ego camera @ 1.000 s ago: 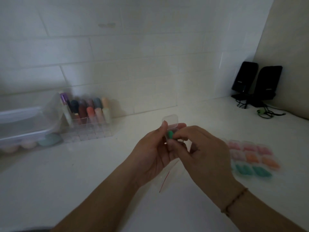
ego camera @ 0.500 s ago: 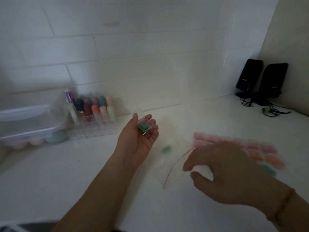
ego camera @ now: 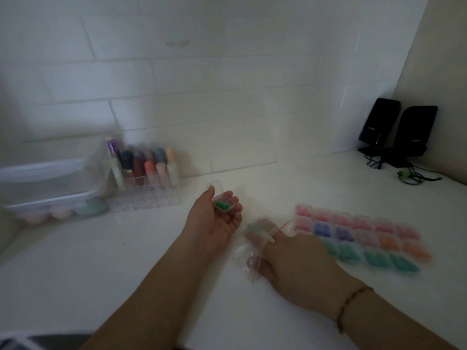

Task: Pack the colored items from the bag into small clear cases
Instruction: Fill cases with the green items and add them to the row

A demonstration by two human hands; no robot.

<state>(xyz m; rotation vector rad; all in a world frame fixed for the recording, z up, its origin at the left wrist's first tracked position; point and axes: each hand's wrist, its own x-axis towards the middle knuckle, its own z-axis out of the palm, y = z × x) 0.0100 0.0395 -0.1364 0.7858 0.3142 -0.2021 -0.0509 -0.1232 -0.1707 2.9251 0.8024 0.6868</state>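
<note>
Small clear case (ego camera: 223, 203), lid flipped up, cradled in left hand (ego camera: 214, 221); palm up, fingers loosely curled under it, thumb at its far edge. One green item (ego camera: 220, 204) inside case. Left hand raised off counter, left of right hand and just apart from it.

Clear zip bag (ego camera: 246, 251) with red seal line flat on counter under right hand (ego camera: 293, 256). Right fingers (ego camera: 262, 229) pushed inside bag mouth, fairly straight, palm down; whether anything pinched, cannot tell. Greenish item (ego camera: 251, 227) at fingertips inside bag, blurred. Pale purple item (ego camera: 251, 261) lower in bag, beside thumb. Thin brown bracelet (ego camera: 351, 303) on right wrist.

Right of right hand, just beside it: rows of filled clear cases (ego camera: 364, 237) flat on counter, pinks farthest, blue, purple and orange in middle, greens nearest.

Surface: white counter (ego camera: 126, 261), matte, dim light. Beyond left hand against wall: clear gridded organizer (ego camera: 149, 188) with upright colored tubes. Further left of that: clear lidded container (ego camera: 50, 180) with pale rounded shapes below it.

Back wall: white tile (ego camera: 202, 97), visible grout lines. Far right beyond right hand: corner with beige side wall (ego camera: 444, 59), two black speakers (ego camera: 399, 130) standing there, tangled cables (ego camera: 409, 175) on counter in front.
</note>
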